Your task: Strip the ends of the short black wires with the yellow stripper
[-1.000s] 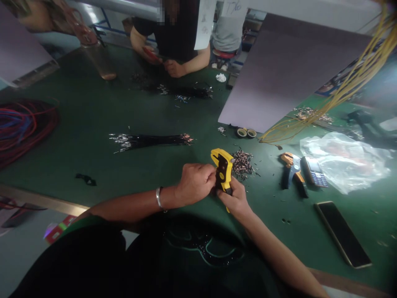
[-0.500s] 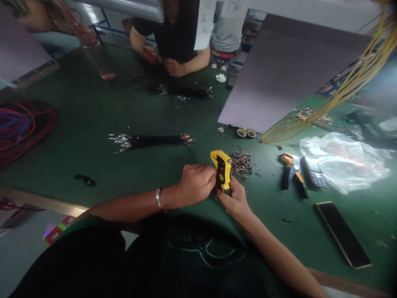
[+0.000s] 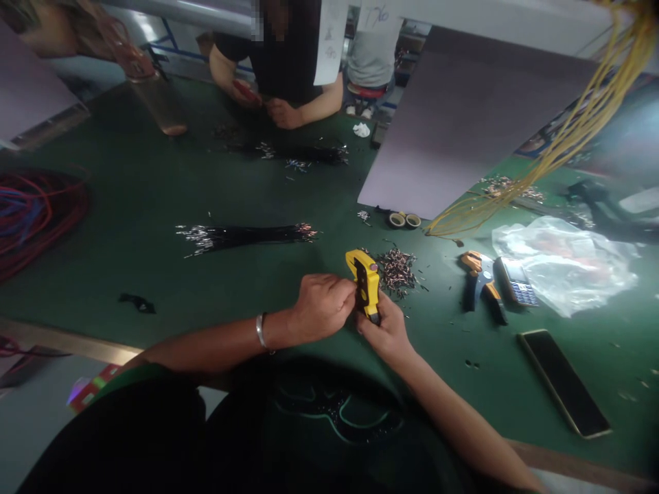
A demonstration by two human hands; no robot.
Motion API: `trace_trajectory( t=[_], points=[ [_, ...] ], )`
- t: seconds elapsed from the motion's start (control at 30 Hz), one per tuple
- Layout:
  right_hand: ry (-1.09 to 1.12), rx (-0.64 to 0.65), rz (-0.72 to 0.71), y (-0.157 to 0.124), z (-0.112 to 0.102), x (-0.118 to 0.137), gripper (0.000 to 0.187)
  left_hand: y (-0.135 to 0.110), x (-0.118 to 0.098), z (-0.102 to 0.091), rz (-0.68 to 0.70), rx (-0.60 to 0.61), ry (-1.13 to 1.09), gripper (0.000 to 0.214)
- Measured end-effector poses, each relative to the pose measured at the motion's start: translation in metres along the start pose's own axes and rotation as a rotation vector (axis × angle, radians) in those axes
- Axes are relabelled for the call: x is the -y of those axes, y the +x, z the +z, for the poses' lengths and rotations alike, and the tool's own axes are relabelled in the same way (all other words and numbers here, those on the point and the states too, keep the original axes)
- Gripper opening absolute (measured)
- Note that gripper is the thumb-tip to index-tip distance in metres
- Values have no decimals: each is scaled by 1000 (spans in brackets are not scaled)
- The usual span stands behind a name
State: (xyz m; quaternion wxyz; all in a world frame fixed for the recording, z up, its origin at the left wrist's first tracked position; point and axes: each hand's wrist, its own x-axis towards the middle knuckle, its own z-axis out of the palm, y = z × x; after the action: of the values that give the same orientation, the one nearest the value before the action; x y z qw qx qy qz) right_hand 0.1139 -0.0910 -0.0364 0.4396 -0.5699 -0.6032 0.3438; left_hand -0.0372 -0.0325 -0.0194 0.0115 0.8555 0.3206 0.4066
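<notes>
Right hand [image 3: 389,331] clamps the stripper [image 3: 369,289]; left hand [image 3: 323,307], fingers together beside it, contents hidden. Likely stripping; next calls for steady alignment.

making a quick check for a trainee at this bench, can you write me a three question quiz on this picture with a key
1. Multiple choice: which hand grips the yellow tool by its handle?
a) left
b) right
c) neither

2. True or false: the bundle of black wires lies to the right of the yellow tool in the picture.

3. Short answer: what lies between the orange-and-black pliers and the clear bag?

Key:
1. b, the right hand.
2. False; the black wires lie to its left.
3. A keypad device.
</notes>
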Motion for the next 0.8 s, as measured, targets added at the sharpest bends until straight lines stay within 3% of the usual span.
trace_trajectory(
  t=[0.4, 0.8],
  points=[
    [-123, -59, -59, 2, 0, -5, 8, 0, 2, 2, -17, 29, -44, 23],
    [-79, -72, -5, 4, -1, -7, 6, 5, 3, 1, -242, 140, -216, 15]
  ],
)
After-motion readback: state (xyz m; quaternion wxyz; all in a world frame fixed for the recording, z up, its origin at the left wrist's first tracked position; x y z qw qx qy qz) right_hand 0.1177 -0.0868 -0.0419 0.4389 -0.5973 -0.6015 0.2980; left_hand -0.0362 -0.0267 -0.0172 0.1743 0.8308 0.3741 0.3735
